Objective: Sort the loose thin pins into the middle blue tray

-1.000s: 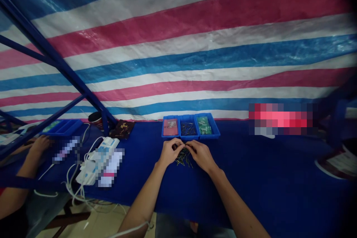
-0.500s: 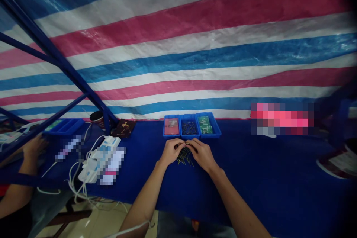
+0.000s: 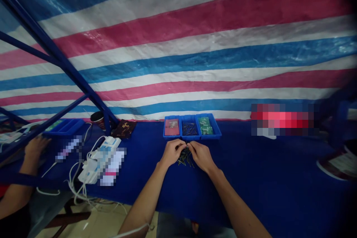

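Both hands meet over a loose pile of thin, dark, stick-like pieces [image 3: 186, 159] on the blue tabletop. My left hand [image 3: 173, 152] is closed, thumb and fingers pinched together at the pile's far side. Fingertip to fingertip with it, my right hand [image 3: 201, 154] is pinched too. Whatever lies between the fingertips is too small to make out. Just beyond the hands stand three joined blue bins: the left bin [image 3: 171, 137] has a pink piece in it, the middle bin [image 3: 190, 137] dark thin pieces like those in the pile, the right bin [image 3: 214, 136] green-and-white pieces.
Left of me lie a white power strip [image 3: 96, 161] with tangled cables, a dark packet [image 3: 124, 129] and a dark cup [image 3: 97, 118]. A blue metal frame [image 3: 74, 78] slants across the left. Another person's hand [image 3: 35, 148] is at far left. A round container [image 3: 338, 161] stands far right.
The fingers of my right hand have drawn closer together at the tips. My left hand stays nearly in place. The other person's hand at far left has shifted slightly, its fingers reaching out more.
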`<state>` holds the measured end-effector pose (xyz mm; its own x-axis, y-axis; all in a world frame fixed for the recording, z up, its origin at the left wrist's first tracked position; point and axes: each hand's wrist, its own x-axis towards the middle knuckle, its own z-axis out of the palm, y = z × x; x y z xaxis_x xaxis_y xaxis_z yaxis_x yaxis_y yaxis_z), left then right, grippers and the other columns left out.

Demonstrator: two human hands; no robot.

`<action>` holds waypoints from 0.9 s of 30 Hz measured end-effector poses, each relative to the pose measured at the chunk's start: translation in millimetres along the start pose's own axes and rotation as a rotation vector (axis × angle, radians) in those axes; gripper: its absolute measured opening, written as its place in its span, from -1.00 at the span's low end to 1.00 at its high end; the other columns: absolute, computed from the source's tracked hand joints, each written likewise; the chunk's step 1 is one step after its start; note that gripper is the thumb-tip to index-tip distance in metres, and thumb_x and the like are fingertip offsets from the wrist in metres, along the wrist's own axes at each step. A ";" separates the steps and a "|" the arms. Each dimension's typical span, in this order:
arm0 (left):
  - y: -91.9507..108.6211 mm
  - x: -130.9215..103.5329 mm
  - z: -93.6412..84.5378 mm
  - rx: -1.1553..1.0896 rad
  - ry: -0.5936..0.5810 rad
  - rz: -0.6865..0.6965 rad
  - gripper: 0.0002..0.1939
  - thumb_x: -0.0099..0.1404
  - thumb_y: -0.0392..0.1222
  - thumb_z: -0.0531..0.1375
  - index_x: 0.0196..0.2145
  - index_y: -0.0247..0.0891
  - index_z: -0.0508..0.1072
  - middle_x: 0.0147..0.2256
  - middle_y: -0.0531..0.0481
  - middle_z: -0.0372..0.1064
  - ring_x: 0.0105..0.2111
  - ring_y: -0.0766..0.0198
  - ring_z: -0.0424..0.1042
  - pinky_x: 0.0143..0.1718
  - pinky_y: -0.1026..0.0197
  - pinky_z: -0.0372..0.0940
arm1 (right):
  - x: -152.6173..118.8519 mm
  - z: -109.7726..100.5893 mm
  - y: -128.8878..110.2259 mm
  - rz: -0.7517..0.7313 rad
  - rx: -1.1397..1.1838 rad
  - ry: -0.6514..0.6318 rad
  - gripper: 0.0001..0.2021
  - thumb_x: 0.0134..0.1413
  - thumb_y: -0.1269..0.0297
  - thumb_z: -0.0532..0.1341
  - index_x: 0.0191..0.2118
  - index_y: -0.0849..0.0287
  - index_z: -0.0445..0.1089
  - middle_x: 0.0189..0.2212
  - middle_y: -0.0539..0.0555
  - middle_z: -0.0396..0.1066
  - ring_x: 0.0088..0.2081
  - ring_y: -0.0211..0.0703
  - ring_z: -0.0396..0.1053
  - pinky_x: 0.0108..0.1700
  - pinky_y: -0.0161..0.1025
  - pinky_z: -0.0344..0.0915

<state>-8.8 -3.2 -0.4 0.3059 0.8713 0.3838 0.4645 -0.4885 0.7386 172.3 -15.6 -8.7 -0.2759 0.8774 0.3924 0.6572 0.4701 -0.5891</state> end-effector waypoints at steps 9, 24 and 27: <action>1.6 -0.1 -1.0 -0.017 0.012 -0.037 -0.75 0.39 -0.14 0.15 -0.35 -0.31 0.54 -0.45 0.01 0.44 -0.47 0.33 0.33 -0.36 0.31 0.20 | -1.5 -4.4 3.4 0.040 0.156 0.072 -0.81 0.32 0.14 0.11 -0.11 0.09 0.38 -0.38 0.00 0.46 -0.41 -0.19 0.39 -0.31 -0.29 0.23; 1.7 0.5 -1.9 -0.016 0.017 -0.045 -0.72 0.39 -0.09 0.16 -0.36 -0.32 0.54 -0.47 0.00 0.44 -0.50 0.34 0.32 -0.40 0.32 0.19 | 0.7 -2.6 2.5 -0.001 0.163 0.090 -0.82 0.33 0.25 0.07 -0.24 0.07 0.41 -0.29 0.03 0.50 -0.30 -0.14 0.46 -0.21 -0.25 0.27; 2.2 0.7 -1.7 -0.018 0.013 -0.051 -0.70 0.39 -0.06 0.15 -0.35 -0.32 0.55 -0.47 -0.02 0.45 -0.50 0.33 0.32 -0.39 0.31 0.19 | 1.2 -2.7 2.4 0.005 0.152 0.088 -0.79 0.34 0.22 0.06 -0.26 0.08 0.41 -0.33 0.03 0.50 -0.30 -0.14 0.46 -0.23 -0.26 0.27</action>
<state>-9.0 -3.6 2.5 0.2718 0.8954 0.3526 0.4639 -0.4430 0.7672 175.4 -13.7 -7.7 -0.2061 0.8712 0.4456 0.5429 0.4807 -0.6887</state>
